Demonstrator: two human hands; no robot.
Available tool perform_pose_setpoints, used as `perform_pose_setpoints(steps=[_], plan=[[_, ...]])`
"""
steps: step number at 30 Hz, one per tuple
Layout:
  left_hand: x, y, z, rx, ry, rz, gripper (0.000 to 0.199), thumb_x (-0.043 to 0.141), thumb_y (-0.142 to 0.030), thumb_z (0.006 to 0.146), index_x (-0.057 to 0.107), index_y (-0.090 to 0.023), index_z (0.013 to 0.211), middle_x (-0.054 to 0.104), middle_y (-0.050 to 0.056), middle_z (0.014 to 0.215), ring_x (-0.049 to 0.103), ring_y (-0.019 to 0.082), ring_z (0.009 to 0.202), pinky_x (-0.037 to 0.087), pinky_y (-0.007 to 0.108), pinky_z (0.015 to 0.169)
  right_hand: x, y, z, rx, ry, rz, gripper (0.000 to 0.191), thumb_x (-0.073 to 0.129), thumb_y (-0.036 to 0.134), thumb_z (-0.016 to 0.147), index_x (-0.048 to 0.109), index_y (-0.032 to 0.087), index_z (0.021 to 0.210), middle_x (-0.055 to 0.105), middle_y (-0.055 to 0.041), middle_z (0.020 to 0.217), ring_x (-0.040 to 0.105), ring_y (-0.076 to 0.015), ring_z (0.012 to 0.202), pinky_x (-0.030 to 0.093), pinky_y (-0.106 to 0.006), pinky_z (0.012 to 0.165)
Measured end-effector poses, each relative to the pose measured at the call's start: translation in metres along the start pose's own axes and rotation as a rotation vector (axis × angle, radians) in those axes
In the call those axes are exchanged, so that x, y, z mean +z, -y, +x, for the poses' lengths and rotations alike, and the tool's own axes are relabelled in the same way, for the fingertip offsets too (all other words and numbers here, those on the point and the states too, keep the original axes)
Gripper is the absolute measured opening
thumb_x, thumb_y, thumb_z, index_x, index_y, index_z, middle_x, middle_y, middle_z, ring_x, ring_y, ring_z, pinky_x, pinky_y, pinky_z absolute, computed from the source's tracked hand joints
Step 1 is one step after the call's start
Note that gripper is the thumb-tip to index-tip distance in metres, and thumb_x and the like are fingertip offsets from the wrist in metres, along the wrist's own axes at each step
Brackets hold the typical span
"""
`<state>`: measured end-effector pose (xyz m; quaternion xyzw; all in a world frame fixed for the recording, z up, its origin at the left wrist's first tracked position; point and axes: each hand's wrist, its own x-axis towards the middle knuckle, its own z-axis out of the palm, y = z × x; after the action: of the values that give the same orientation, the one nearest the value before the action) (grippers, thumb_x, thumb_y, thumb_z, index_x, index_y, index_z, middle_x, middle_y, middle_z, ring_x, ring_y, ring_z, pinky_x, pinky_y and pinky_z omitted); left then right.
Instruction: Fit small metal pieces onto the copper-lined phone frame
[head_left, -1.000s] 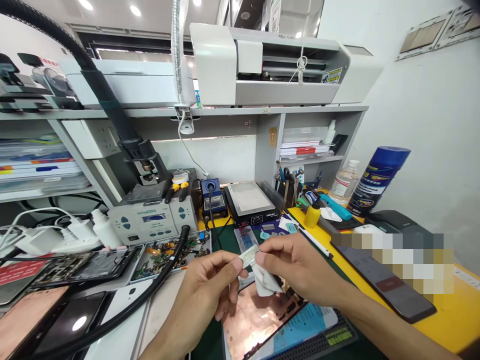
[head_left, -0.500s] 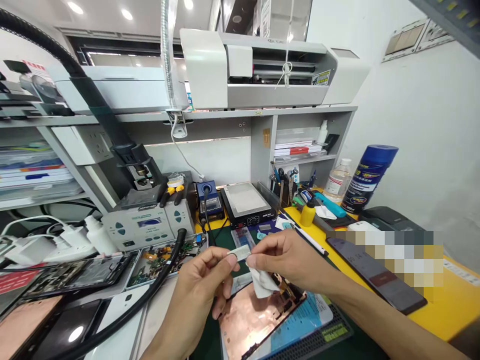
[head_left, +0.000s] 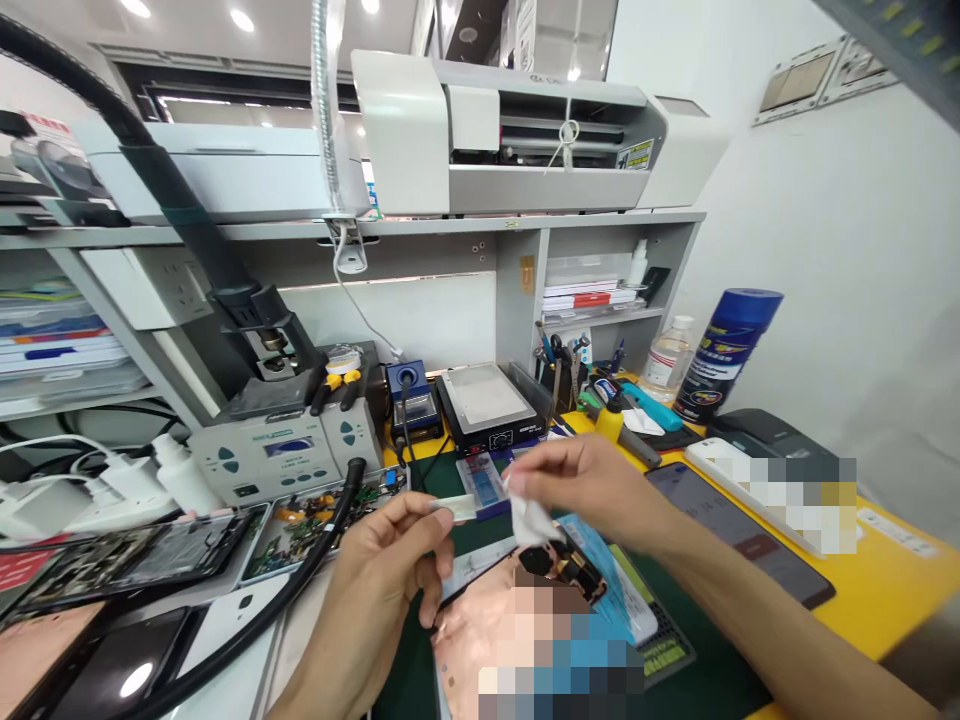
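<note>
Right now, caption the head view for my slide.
Near a copper-coloured panel, the left hand pinches a small pale strip; the right hand holds a crumpled white wipe.

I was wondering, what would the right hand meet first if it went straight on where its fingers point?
Probably the pale strip in the left hand, though depth is unclear here.

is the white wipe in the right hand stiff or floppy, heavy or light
The white wipe is probably floppy, since it droops loosely below the right hand. It is likely light too, as it looks thin and hangs from just a fingertip pinch.
</note>
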<state>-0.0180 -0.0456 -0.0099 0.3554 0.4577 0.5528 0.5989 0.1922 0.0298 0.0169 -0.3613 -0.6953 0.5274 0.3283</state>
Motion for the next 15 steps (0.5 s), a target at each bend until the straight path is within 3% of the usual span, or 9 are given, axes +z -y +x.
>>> perform_pose_setpoints(steps=[3,5,7,11,15], plan=[[-0.004,0.001,0.001,0.019,-0.051,0.063,0.026,0.077,-0.038,0.075,0.059,-0.019,0.075,0.057,-0.003,0.051,0.04,0.009,0.04,0.036,0.018,0.034,-0.046,0.002,0.003,-0.098,-0.224,-0.186,0.033,0.069,0.042,0.083,0.074,0.013,0.099,0.071,-0.0047,0.077,0.058,-0.0142,0.066,0.042,-0.026,0.061],[-0.004,0.001,0.001,0.021,-0.071,0.114,0.027,0.078,-0.039,0.073,0.061,-0.018,0.075,0.055,-0.004,0.049,0.04,0.008,0.04,0.036,0.018,0.034,-0.075,0.002,-0.001,-0.052,-0.21,-0.368,0.031,0.068,0.041,0.083,0.074,0.013,0.095,0.07,-0.0048,0.077,0.058,-0.0145,0.066,0.041,-0.025,0.058],[-0.001,0.001,0.0,0.029,-0.096,0.154,0.029,0.078,-0.04,0.072,0.063,-0.017,0.078,0.053,-0.005,0.047,0.039,0.008,0.039,0.035,0.017,0.034,-0.095,0.001,-0.007,0.026,-0.106,-0.531,0.029,0.064,0.038,0.084,0.073,0.013,0.093,0.071,-0.0052,0.079,0.06,-0.0154,0.068,0.042,-0.025,0.058],[0.006,-0.001,-0.001,0.033,-0.148,0.185,0.034,0.079,-0.042,0.068,0.065,-0.015,0.083,0.054,-0.005,0.046,0.039,0.006,0.037,0.034,0.015,0.033,-0.106,-0.007,-0.016,0.164,0.093,-0.681,0.02,0.067,0.03,0.078,0.076,0.014,0.084,0.075,-0.0053,0.08,0.066,-0.0183,0.071,0.047,-0.025,0.061],[0.009,0.001,-0.001,0.024,-0.156,0.188,0.043,0.083,-0.048,0.062,0.066,-0.015,0.085,0.054,-0.005,0.045,0.04,0.007,0.035,0.033,0.015,0.032,-0.103,-0.013,-0.016,0.225,0.174,-0.735,0.019,0.071,0.031,0.075,0.08,0.016,0.082,0.076,-0.0035,0.076,0.068,-0.019,0.069,0.047,-0.024,0.059]])
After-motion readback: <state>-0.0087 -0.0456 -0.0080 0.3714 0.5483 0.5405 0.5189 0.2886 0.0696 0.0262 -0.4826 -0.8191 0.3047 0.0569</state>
